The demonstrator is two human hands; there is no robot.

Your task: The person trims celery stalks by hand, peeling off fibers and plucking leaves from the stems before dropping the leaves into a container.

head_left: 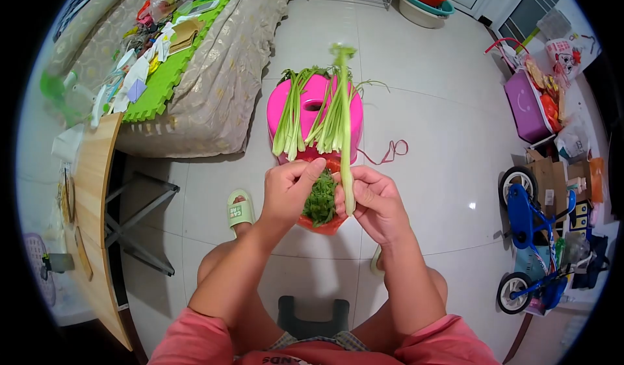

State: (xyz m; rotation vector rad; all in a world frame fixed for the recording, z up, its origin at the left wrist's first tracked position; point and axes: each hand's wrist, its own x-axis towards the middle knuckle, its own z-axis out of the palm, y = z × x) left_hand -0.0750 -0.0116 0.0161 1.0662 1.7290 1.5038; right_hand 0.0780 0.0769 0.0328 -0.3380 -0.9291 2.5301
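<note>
My right hand (376,202) pinches the pale lower end of a long celery stalk (346,131), which points away from me with its leafy tip blurred. To its left, my left hand (290,189) is closed with the thumb pressed on the curled fingers; anything inside them is hidden. Beyond my hands stands a pink stool (278,111), with celery bunches (294,115) lying across its top on both sides of the centre hole. Below and between my hands, a red plastic bag (327,226) holds torn green leaves (320,200).
A red string (393,150) lies on the tiled floor right of the stool. On the left are a cloth-covered bed (214,85) and a wooden folding table (97,215). A blue child's bike (530,235), a purple bin (525,105) and stacked basins (424,4) stand further off.
</note>
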